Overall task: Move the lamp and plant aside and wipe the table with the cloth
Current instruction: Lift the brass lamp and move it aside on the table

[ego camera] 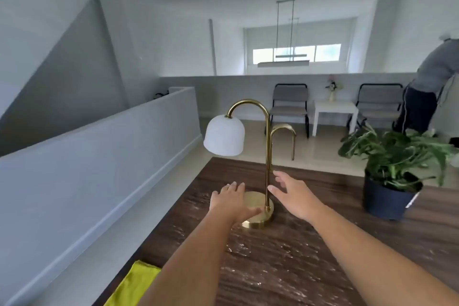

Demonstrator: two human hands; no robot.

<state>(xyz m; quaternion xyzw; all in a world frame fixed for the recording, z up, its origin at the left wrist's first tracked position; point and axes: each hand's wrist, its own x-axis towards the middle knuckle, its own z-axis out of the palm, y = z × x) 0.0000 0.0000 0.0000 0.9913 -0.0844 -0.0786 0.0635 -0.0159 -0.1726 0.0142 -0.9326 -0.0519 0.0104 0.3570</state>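
On the dark wood tabletop (310, 268) in front of me stand one lamp (258, 208) and one plant (395, 156), and one yellow cloth (135, 283) lies at the near left edge, partly hidden by my left forearm. I count two hands, both mine, both reaching toward the lamp. My left hand (231, 202) lies flat with the fingers spread over the left side of the round brass base; whether it presses on the base or only hovers I cannot tell. My right hand (291, 196) is open wide, thumb and fingers apart, just beside the brass stem and gripping nothing. The lamp has one white shade (224, 135) hanging to the left and a second, shorter brass arm curving right (no shade on that one). The plant sits in one dark pot (387, 201) well to the right of the lamp, leaves spilling over. Pale streaks mark the wood between my forearms. Beyond the tabletop I see two chairs (289, 104), one small white side table (334, 109) between them, and one other person (427, 87) bent over at the far right.
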